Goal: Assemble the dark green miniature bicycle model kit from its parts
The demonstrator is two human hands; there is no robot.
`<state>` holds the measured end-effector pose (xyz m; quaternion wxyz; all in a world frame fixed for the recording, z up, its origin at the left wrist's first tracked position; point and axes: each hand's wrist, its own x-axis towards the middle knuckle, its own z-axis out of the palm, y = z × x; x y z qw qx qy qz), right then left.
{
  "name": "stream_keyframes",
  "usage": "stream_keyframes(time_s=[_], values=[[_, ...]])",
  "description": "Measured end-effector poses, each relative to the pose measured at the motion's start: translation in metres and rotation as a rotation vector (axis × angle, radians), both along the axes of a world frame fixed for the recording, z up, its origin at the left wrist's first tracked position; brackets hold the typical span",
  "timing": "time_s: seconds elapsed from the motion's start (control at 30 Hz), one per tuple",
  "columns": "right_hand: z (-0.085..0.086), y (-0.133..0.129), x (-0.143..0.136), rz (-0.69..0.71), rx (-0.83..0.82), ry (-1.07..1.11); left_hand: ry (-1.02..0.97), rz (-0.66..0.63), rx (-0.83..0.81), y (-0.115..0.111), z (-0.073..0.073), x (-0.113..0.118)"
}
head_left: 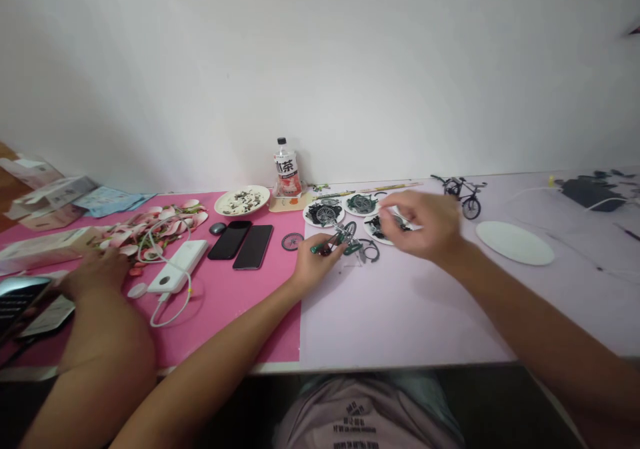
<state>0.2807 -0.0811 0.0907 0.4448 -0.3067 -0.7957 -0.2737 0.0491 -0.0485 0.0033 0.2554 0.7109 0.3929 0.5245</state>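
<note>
My left hand [316, 262] is closed on a partly built miniature bicycle [349, 234] with a dark green frame and a black wheel. To its right, my right hand [425, 226] is raised over the plates, fingers curled together; whatever they may hold is too small to make out. White plates with small dark parts stand behind my hands: a left plate [306, 217], a middle one [349, 210] and a nearer one [373, 237] partly behind my right hand. A loose black wheel [293, 241] lies left of my left hand.
A complete miniature bicycle [463, 196] stands behind right, near a bare white plate [515, 242]. A bottle [287, 172] stands at the back. Left are two phones [253, 247], a white power strip [179, 266], pink pieces [170, 226] and another person's hand [100, 272].
</note>
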Motion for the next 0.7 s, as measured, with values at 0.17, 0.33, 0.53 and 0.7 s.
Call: stream_keyframes(time_s=[0.17,0.33,0.53,0.7], values=[[-0.057,0.022,-0.019,0.004,-0.283,0.084,0.012,0.017,0.002,0.001,-0.002,0.000],[-0.084,0.020,-0.029,-0.105,-0.554,0.227,0.027,0.033,-0.005,-0.001,0.001,0.000],[-0.087,0.020,-0.029,-0.051,-0.698,0.305,0.033,0.036,-0.001,-0.001,0.003,-0.001],[-0.084,0.017,-0.030,0.014,-0.761,0.318,0.048,0.020,0.006,0.000,0.003,-0.002]])
